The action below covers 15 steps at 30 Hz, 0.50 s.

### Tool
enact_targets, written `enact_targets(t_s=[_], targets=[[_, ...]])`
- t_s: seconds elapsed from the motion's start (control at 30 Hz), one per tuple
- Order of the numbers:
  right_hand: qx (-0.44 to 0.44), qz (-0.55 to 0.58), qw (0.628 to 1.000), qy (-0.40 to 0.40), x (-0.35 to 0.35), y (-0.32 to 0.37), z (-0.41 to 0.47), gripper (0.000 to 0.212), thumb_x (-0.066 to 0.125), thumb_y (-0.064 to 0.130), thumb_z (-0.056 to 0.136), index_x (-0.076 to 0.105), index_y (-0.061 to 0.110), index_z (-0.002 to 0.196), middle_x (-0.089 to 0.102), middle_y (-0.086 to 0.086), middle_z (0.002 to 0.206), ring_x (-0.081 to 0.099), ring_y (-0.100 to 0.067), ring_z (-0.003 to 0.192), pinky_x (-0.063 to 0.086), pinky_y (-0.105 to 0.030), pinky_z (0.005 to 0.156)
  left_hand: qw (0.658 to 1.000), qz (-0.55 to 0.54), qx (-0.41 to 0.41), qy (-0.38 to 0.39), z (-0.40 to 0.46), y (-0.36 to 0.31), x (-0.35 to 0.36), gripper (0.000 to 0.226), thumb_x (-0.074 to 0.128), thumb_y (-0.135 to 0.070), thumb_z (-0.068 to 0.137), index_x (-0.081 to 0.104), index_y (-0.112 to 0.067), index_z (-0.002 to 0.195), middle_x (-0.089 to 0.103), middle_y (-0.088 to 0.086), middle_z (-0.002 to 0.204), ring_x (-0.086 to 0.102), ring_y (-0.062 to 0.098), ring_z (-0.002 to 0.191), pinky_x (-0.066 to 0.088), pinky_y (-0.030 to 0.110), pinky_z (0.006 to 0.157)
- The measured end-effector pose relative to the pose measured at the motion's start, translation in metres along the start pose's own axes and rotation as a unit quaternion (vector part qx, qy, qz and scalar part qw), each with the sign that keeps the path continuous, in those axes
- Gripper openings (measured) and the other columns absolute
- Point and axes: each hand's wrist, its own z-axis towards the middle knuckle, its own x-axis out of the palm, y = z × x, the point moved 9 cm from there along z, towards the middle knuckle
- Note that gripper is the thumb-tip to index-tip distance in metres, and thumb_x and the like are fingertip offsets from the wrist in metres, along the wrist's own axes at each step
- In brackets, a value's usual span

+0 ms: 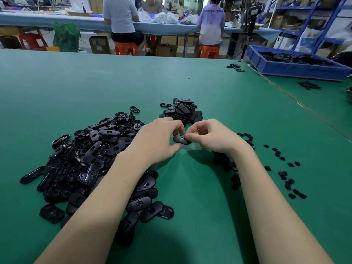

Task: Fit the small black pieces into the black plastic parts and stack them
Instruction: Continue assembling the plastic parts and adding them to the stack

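Hands around oval part (glossy black)

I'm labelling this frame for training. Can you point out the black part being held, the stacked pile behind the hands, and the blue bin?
held black part (180,139): head view, on its exposed oval face.
stacked pile (183,111): head view, top part of the pile.
blue bin (297,70): head view, on its front wall.

We face a green surface, beyond it a long blue-covered bench with orange stools, cardboard boxes beneath, and blue metal shelving at right.
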Motion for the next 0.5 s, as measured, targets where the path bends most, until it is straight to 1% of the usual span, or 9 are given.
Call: enact_targets(t_s=[0.07,0.1,0.13,0.2,0.23,0.27,0.33,0.4,0.5], targets=[[0.007,-0.022,1.0,0.007,-0.002,0.001,-0.001,0.011,0.07,0.033,0.093,0.073,0.028,0.083,0.068,0.015,0.068,0.05,0.004,0.047,0.037,-0.018,0.055,1.0,0.027,-0.003,-0.007,0.0,0.0,0.001,0.019,0.071,-0.04,0.082,0.063,-0.035,0.099,0.055,-0.015,0.093,0.056,0.009,0.097,0.04,0.027,0.072],[0.014,-0.041,0.999,0.005,-0.006,0.0,-0.002,0.011,0.068,0.033,0.093,0.073,0.029,0.083,0.073,0.014,0.074,0.054,0.002,0.05,0.041,-0.019,0.058,0.999,0.033,-0.008,-0.01,-0.001,0.001,0.002,0.018,0.07,-0.041,0.082,0.063,-0.036,0.098,0.056,-0.015,0.094,0.056,0.009,0.097,0.039,0.027,0.071],[0.023,-0.068,0.997,-0.005,-0.013,-0.002,-0.002,0.011,0.066,0.034,0.092,0.072,0.031,0.084,0.075,0.014,0.081,0.059,-0.001,0.057,0.046,-0.022,0.064,0.999,0.036,-0.014,-0.011,-0.001,0.002,0.002,0.018,0.069,-0.041,0.082,0.063,-0.036,0.098,0.056,-0.015,0.094,0.056,0.009,0.097,0.038,0.027,0.071],[0.058,-0.157,0.985,-0.049,-0.033,-0.01,-0.004,0.009,0.063,0.035,0.091,0.071,0.034,0.087,0.076,0.012,0.096,0.067,-0.01,0.084,0.053,-0.029,0.082,0.999,0.039,-0.025,-0.014,-0.002,0.004,0.001,0.017,0.068,-0.042,0.082,0.062,-0.036,0.097,0.057,-0.015,0.094,0.056,0.009,0.097,0.037,0.027,0.071],[0.082,-0.205,0.973,-0.072,-0.042,-0.013,-0.007,0.009,0.062,0.035,0.091,0.071,0.036,0.09,0.075,0.01,0.103,0.067,-0.016,0.096,0.053,-0.032,0.087,0.999,0.04,-0.03,-0.014,-0.002,0.005,0.001,0.017,0.067,-0.042,0.083,0.062,-0.036,0.097,0.058,-0.015,0.095,0.056,0.009,0.097,0.037,0.027,0.07],[0.105,-0.242,0.96,-0.092,-0.051,-0.017,-0.009,0.01,0.062,0.034,0.09,0.071,0.038,0.093,0.074,0.008,0.108,0.066,-0.021,0.103,0.051,-0.033,0.088,0.999,0.041,-0.033,-0.014,-0.002,0.006,0.001,0.016,0.067,-0.043,0.083,0.062,-0.036,0.097,0.058,-0.014,0.096,0.056,0.009,0.096,0.036,0.027,0.07],[0.141,-0.271,0.945,-0.118,-0.061,-0.025,-0.014,0.014,0.064,0.031,0.089,0.073,0.038,0.098,0.072,0.006,0.114,0.064,-0.024,0.107,0.046,-0.031,0.083,0.998,0.041,-0.036,-0.01,-0.002,0.006,0.001,0.016,0.066,-0.043,0.084,0.062,-0.036,0.098,0.059,-0.014,0.096,0.057,0.01,0.095,0.036,0.027,0.07],[0.162,-0.273,0.94,-0.121,-0.064,-0.031,-0.018,0.014,0.068,0.03,0.087,0.074,0.037,0.097,0.072,0.006,0.113,0.064,-0.025,0.105,0.042,-0.029,0.08,0.998,0.042,-0.04,-0.006,-0.002,0.007,0.002,0.016,0.065,-0.043,0.085,0.063,-0.035,0.098,0.06,-0.013,0.096,0.057,0.011,0.096,0.038,0.027,0.071],[0.168,-0.268,0.942,-0.114,-0.063,-0.033,-0.02,0.009,0.073,0.033,0.084,0.076,0.037,0.091,0.073,0.007,0.11,0.065,-0.023,0.104,0.046,-0.029,0.082,0.998,0.042,-0.044,-0.002,-0.002,0.008,0.003,0.017,0.065,-0.044,0.085,0.063,-0.034,0.099,0.06,-0.012,0.098,0.057,0.011,0.096,0.041,0.028,0.073]])
